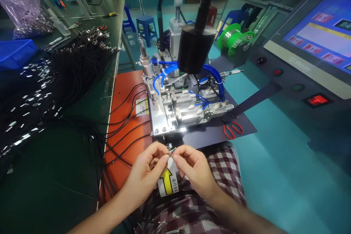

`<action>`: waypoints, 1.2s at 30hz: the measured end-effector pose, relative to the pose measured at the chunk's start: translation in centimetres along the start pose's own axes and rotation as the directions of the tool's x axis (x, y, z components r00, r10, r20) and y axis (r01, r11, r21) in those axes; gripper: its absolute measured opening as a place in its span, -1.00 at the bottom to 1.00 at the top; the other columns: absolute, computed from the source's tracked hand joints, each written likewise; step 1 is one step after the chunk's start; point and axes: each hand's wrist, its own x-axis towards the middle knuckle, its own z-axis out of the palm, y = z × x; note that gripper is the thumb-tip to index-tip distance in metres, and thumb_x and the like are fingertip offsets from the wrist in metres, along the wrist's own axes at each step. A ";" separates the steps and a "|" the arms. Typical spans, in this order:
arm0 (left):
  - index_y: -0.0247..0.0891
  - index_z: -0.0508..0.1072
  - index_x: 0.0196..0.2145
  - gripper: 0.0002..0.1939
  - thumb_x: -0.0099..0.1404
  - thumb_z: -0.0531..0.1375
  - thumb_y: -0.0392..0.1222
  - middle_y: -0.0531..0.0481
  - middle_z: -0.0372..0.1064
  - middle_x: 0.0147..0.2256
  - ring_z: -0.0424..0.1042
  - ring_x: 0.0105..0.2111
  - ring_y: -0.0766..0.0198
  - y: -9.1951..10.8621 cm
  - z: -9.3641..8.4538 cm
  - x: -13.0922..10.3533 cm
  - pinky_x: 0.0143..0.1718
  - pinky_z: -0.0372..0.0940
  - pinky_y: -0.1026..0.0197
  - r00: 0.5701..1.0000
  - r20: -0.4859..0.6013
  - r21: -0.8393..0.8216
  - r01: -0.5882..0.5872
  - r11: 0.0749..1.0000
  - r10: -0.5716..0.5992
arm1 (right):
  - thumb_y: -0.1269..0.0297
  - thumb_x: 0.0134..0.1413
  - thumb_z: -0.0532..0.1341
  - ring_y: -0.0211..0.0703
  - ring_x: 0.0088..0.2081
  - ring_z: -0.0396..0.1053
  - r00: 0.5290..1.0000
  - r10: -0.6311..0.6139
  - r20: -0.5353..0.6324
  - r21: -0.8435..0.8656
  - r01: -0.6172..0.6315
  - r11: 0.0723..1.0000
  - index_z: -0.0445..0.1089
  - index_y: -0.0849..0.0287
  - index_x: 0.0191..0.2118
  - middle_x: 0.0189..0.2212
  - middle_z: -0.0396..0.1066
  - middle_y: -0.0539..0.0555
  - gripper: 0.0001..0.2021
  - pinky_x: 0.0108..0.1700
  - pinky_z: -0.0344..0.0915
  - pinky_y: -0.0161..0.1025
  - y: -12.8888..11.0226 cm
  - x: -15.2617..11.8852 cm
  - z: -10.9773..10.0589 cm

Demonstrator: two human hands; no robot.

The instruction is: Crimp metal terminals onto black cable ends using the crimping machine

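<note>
Thin coloured wires [172, 150] at a cable's end are pinched between my two hands, just in front of the machine. My left hand [153, 162] has its thumb and forefinger closed on them from the left. From the right, my right hand [190, 161] grips them the same way, the fingertips of both hands almost touching. Below my fingers lies a white label with a yellow arrow [168, 182]. The metal machine [175, 106] with blue air tubes stands beyond my hands. Part of the wires is hidden by my fingertips.
Black cables [127, 117] cross the orange plate [120, 91] on the left. A pile of black cables [74, 58] covers the dark green table [55, 161]. Red-handled scissors [233, 130] lie right of the machine. A black cylinder [196, 47] hangs above it, and a control panel [307, 65] stands at the right.
</note>
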 end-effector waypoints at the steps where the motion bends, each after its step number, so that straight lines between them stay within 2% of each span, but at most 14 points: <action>1: -0.25 0.31 -0.30 -0.88 0.28 0.11 -0.14 0.13 0.19 -0.47 0.12 -0.56 0.47 0.2 0.0 0.0 -0.57 0.07 0.42 1.000 0.014 0.000 -0.003 1.000 0.003 | 0.16 0.04 0.23 -0.40 -0.64 0.04 1.000 -0.006 0.002 -0.017 0.006 1.000 0.31 0.19 -0.43 -0.66 0.14 -0.13 -0.80 -0.61 0.02 -0.39 0.0 0.0 0.0; 4: -0.26 0.35 -0.26 -0.85 0.26 0.14 -0.14 0.11 0.23 -0.49 0.15 -0.56 0.44 0.8 0.0 0.3 -0.57 0.10 0.40 0.999 0.043 -0.042 0.014 0.999 -0.012 | 0.20 0.06 0.21 -0.40 -0.64 0.03 1.000 -0.015 0.020 -0.056 0.016 0.998 0.29 0.19 -0.44 -0.65 0.13 -0.13 -0.81 -0.60 0.02 -0.40 -0.2 -0.1 -0.2; 9: -0.29 0.31 -0.40 -0.82 0.22 0.18 -0.12 0.20 0.12 -0.72 0.05 -0.68 0.48 0.4 0.4 0.9 -0.63 0.00 0.41 0.989 0.003 -0.256 0.146 0.956 -0.150 | 0.22 0.08 0.19 -0.40 -0.62 0.04 0.999 -0.038 0.017 -0.104 0.040 0.994 0.27 0.20 -0.45 -0.61 0.15 -0.11 -0.82 -0.59 0.04 -0.40 -0.3 -0.1 -0.3; 14: -0.29 0.30 -0.44 -0.81 0.22 0.19 -0.13 0.19 0.13 -0.73 0.01 -0.70 0.50 0.0 0.7 1.0 -0.61 -0.02 0.40 0.986 -0.030 -0.400 0.140 0.906 -0.165 | 0.22 0.09 0.16 -0.37 -0.60 0.08 0.996 -0.085 -0.013 -0.179 0.081 0.980 0.27 0.20 -0.45 -0.58 0.19 -0.08 -0.82 -0.55 0.10 -0.38 0.0 -0.1 0.2; 19: -0.33 0.39 -0.35 -0.82 0.14 0.24 -0.17 0.17 0.16 -0.70 0.05 -0.67 0.48 0.3 0.5 1.0 -0.60 0.00 0.40 0.977 0.014 -0.379 0.202 0.903 -0.212 | 0.26 0.11 0.14 -0.37 -0.59 0.08 0.992 -0.125 -0.031 -0.225 0.115 0.968 0.28 0.19 -0.43 -0.57 0.21 -0.08 -0.85 -0.54 0.10 -0.38 0.2 0.0 0.1; 25: -0.34 0.40 -0.44 -0.84 0.06 0.27 -0.20 0.16 0.16 -0.75 0.04 -0.70 0.49 0.6 0.3 1.1 -0.63 -0.01 0.39 0.964 0.022 -0.411 0.251 0.877 -0.266 | 0.32 0.13 0.12 -0.32 -0.52 0.15 0.981 -0.195 -0.012 -0.301 0.182 0.936 0.29 0.19 -0.42 -0.53 0.24 -0.05 -0.88 -0.45 0.15 -0.35 0.3 -0.2 -0.1; 31: -0.33 0.43 -0.42 -0.86 0.10 0.26 -0.20 0.11 0.25 -0.66 0.18 -0.64 0.45 0.8 -0.3 0.9 -0.59 0.07 0.40 0.974 0.027 -0.290 0.224 0.931 -0.226 | 0.36 0.13 0.11 -0.28 -0.47 0.18 0.966 -0.257 0.012 -0.352 0.245 0.903 0.28 0.18 -0.43 -0.50 0.26 -0.03 -0.88 -0.39 0.18 -0.32 0.2 -0.1 -0.2; 33: -0.32 0.45 -0.39 -0.84 0.09 0.28 -0.18 0.11 0.26 -0.62 0.15 -0.64 0.47 0.9 -0.3 0.8 -0.63 0.05 0.42 0.979 0.005 -0.237 0.198 0.951 -0.203 | 0.35 0.12 0.12 -0.27 -0.45 0.20 0.965 -0.263 0.014 -0.369 0.249 0.895 0.29 0.18 -0.43 -0.49 0.27 -0.02 -0.88 -0.38 0.19 -0.31 0.0 0.0 -0.4; 36: -0.31 0.45 -0.38 -0.80 0.07 0.29 -0.13 0.18 0.14 -0.68 0.02 -0.69 0.51 1.0 -0.3 0.6 -0.70 -0.04 0.44 0.974 -0.011 -0.255 0.214 0.943 -0.224 | 0.32 0.11 0.13 -0.28 -0.48 0.19 0.977 -0.212 0.038 -0.337 0.212 0.917 0.31 0.18 -0.43 -0.51 0.26 -0.02 -0.88 -0.40 0.18 -0.32 -0.5 0.0 -0.8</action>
